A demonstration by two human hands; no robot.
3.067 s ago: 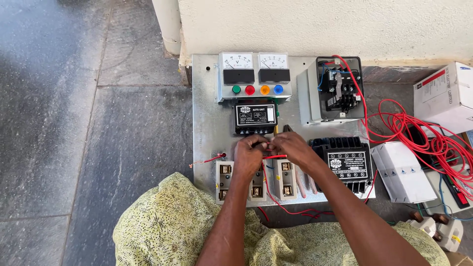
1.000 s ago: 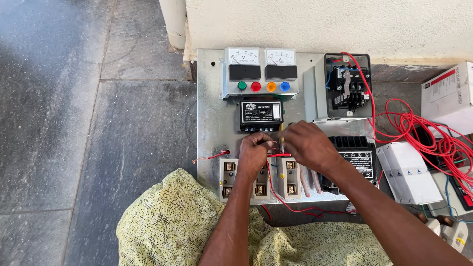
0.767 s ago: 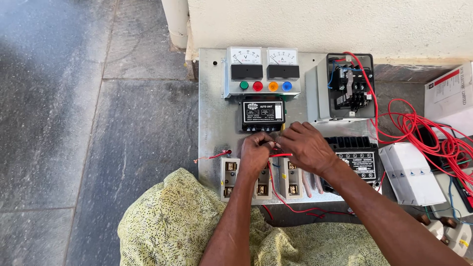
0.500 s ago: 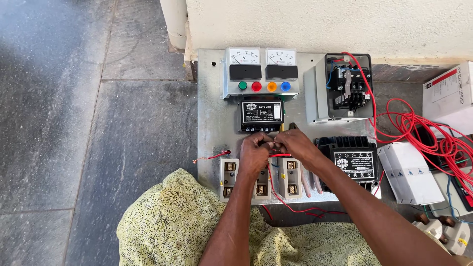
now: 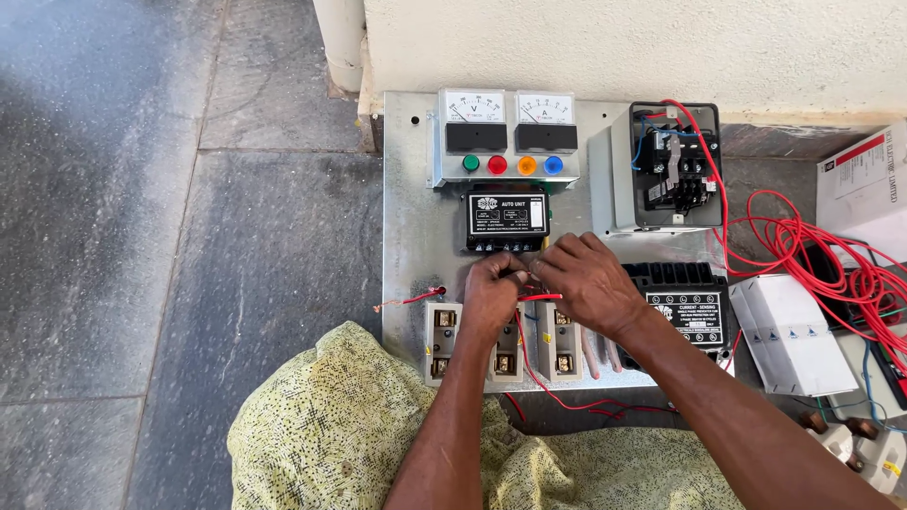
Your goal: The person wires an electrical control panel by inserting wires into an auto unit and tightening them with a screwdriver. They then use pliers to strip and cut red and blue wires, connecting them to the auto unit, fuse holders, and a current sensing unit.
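Observation:
My left hand (image 5: 491, 297) and my right hand (image 5: 590, 280) meet over a grey metal panel (image 5: 411, 217) lying on the floor. Both pinch a thin red wire (image 5: 540, 297) just below a black control unit (image 5: 507, 220). The wire runs down past white fuse holders (image 5: 442, 342) and loops off the panel's near edge. Above the black unit sit two white dial meters (image 5: 510, 110) over a row of green, red, orange and blue lamps (image 5: 508, 164).
An open switch box with red and blue wiring (image 5: 666, 170) and a black sensing unit (image 5: 690, 307) sit on the panel's right. A tangle of red wire (image 5: 831, 260), white boxes (image 5: 789, 332) and a carton (image 5: 864, 184) lie beyond. Yellow patterned cloth (image 5: 340, 430) covers my lap.
The view has shifted slightly. My right hand has drawn in closer to my left, and both stay on the red wire below the black unit.

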